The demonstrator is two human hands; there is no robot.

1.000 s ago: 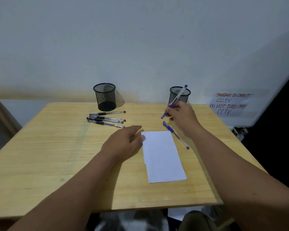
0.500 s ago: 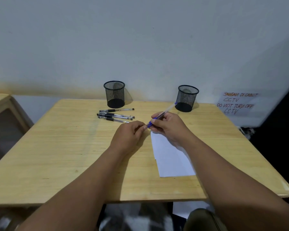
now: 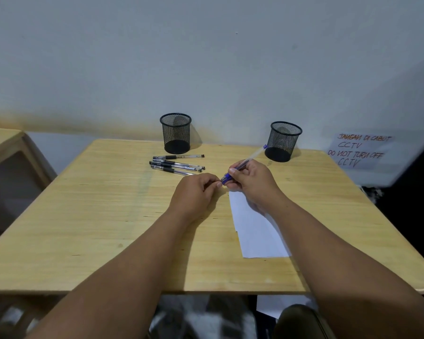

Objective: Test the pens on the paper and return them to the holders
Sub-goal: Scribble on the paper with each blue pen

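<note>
My right hand point(image 3: 251, 182) grips a blue pen point(image 3: 255, 155) that slants up toward the right holder point(image 3: 284, 141). My left hand point(image 3: 196, 192) pinches the pen's capped front end point(image 3: 224, 179) with its fingertips. A white sheet of paper point(image 3: 257, 231) lies under my right wrist. Several black pens point(image 3: 175, 165) lie side by side on the table in front of the left black mesh holder point(image 3: 175, 132). Both holders look empty. A second blue pen seen earlier is hidden now.
The wooden table point(image 3: 96, 216) stands against a white wall. A handwritten CCTV notice point(image 3: 357, 150) hangs on the wall at the right. Another wooden table point(image 3: 0, 143) edge shows at the far left. The table's front edge is near my elbows.
My right hand brought the blue pen down and left to my left hand, which now pinches its capped end. The camera view shifted left, and the second blue pen went out of sight.
</note>
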